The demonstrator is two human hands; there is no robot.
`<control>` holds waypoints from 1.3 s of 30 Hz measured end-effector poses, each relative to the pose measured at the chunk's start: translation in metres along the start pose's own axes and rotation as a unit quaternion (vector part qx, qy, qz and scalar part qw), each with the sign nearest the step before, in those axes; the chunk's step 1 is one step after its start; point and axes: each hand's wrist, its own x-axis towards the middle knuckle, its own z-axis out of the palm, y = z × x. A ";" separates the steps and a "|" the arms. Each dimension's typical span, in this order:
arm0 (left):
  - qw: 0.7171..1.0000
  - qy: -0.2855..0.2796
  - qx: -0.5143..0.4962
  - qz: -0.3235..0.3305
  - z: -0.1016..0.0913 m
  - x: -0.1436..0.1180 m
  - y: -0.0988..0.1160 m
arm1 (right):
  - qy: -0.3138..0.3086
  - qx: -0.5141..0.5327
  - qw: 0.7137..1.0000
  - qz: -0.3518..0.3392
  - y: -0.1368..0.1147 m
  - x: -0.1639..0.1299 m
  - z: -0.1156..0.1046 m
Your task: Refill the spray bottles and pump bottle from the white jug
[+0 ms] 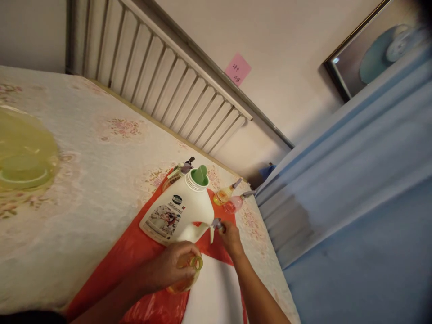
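My left hand (180, 265) grips a small see-through yellow-orange bottle (196, 263) by its body; the neck is uncapped and points up toward me. Beyond and right of it, my right hand (230, 237) pinches a grey-and-white trigger spray head (216, 224), its lower end hidden by the fingers. Between and behind the hands stands a large white detergent jug (182, 209) with a green pour spout (200, 175) and no cap. The spray head overlaps the jug's handle in view; I cannot tell whether they touch.
Behind the jug are a yellow spray bottle (224, 195), a pink spray bottle (234, 204) and another spray bottle (180, 171), partly hidden. Red plastic (128, 243) lies under the jug on the flowered tablecloth (91, 189). A yellow transparent container (27, 144) is at left, a blue curtain (337, 202) at right.
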 end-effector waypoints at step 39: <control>1.000 0.002 -0.007 0.012 0.002 0.003 -0.007 | -0.112 0.307 0.945 -0.034 -0.089 -0.113 -0.013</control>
